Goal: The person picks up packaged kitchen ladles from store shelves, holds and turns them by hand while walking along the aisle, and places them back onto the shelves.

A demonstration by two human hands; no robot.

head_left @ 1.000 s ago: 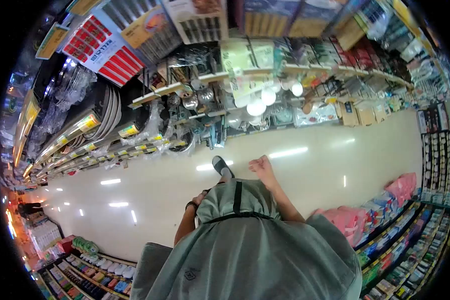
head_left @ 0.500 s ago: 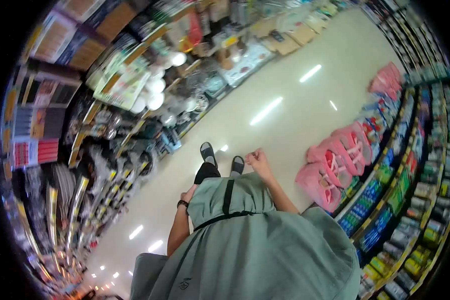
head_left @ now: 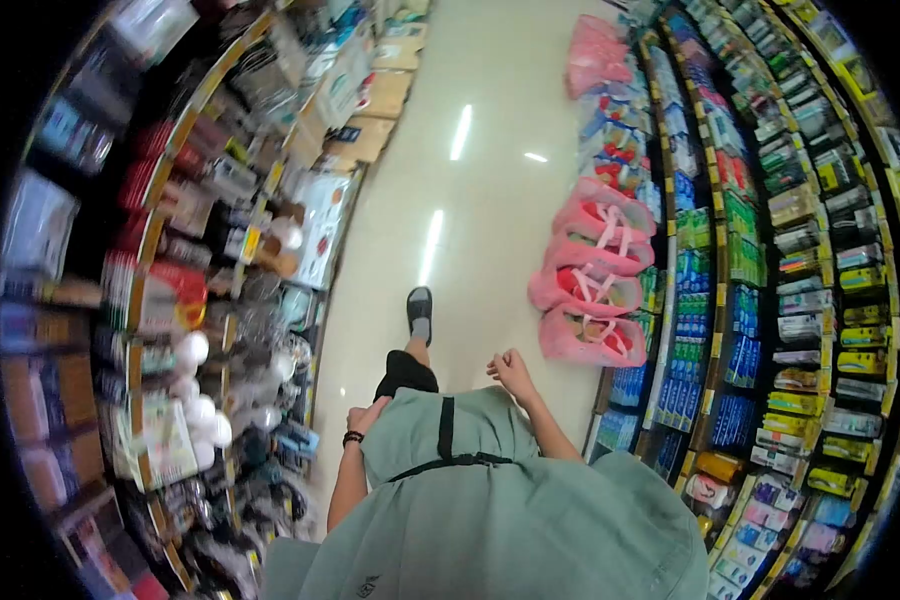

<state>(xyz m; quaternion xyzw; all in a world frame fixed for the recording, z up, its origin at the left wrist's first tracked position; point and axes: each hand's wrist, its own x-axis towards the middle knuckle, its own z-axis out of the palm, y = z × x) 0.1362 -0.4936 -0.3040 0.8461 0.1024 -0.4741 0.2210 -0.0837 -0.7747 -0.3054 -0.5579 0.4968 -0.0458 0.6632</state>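
My left hand (head_left: 370, 412), with a dark beaded bracelet (head_left: 353, 438) on its wrist, is at the left edge of the green apron (head_left: 402, 425). Its fingers are mostly out of sight, so I cannot tell whether they grip the cloth. On the other side, my right hand (head_left: 511, 375) hangs over the floor, apart from the apron, its fingers curled in with nothing visible in them. One foot in a dark slipper (head_left: 420, 303) is stretched forward on the floor.
Pale glossy floor (head_left: 470, 230) runs ahead between shelves. Pink bags (head_left: 592, 338) stand along the right shelf foot, near boxed goods (head_left: 682, 330). Kitchenware, white round items (head_left: 208, 420) and brown flat boards (head_left: 362, 138) line the left shelves.
The view has turned, so the aisle now runs straight ahead. The pink bags appear nearer my right hand. Earlier both slippers showed; now only one does. Both hands keep about the same pose.
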